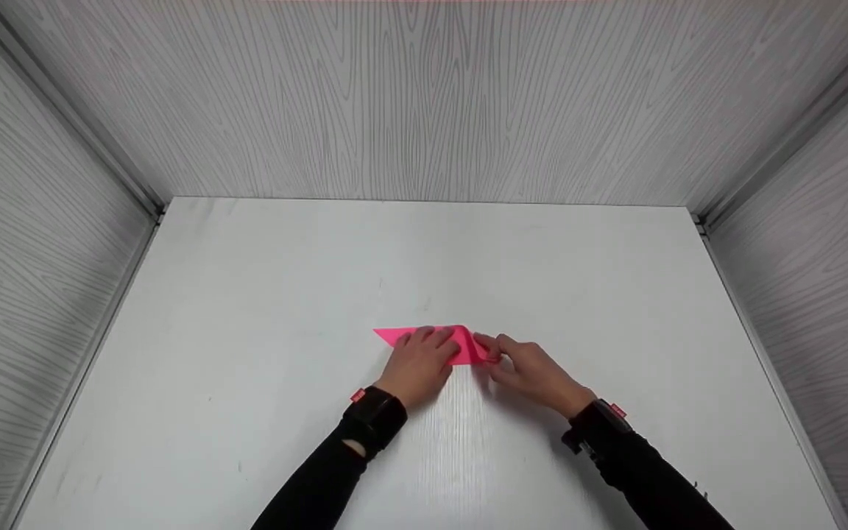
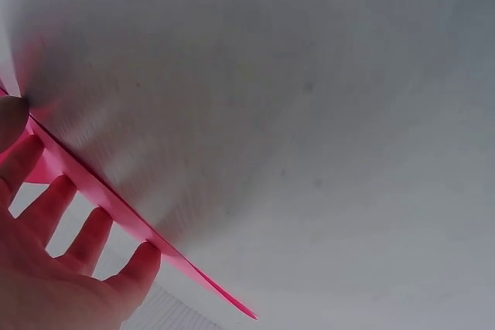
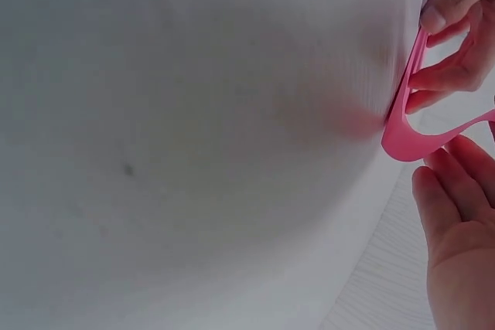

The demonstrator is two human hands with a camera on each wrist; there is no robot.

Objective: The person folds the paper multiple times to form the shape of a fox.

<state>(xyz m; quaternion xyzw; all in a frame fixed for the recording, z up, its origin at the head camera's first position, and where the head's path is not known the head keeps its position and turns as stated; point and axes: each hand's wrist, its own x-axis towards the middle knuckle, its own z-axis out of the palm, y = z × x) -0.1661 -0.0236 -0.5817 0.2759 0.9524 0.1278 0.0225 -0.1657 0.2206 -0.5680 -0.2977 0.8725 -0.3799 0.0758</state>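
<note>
A folded pink sheet of paper [image 1: 461, 356] lies in front of me on the white table, with a pointed end toward the left. My left hand [image 1: 415, 369] rests on its left part, fingers spread over it. In the left wrist view those fingertips press along the narrow pink strip [image 2: 120, 212]. With thumb and fingers my right hand [image 1: 531, 374] pinches the right end of the paper. The right wrist view shows this end lifted and bent into an open curve [image 3: 410, 144], not creased flat.
The white tabletop [image 1: 247, 272] spreads around both hands. Grey wood-grain panels stand at the back [image 1: 424, 103], on the left [image 1: 26, 221] and on the right [image 1: 821, 221]. Black bands [image 1: 374, 418] sit on both wrists.
</note>
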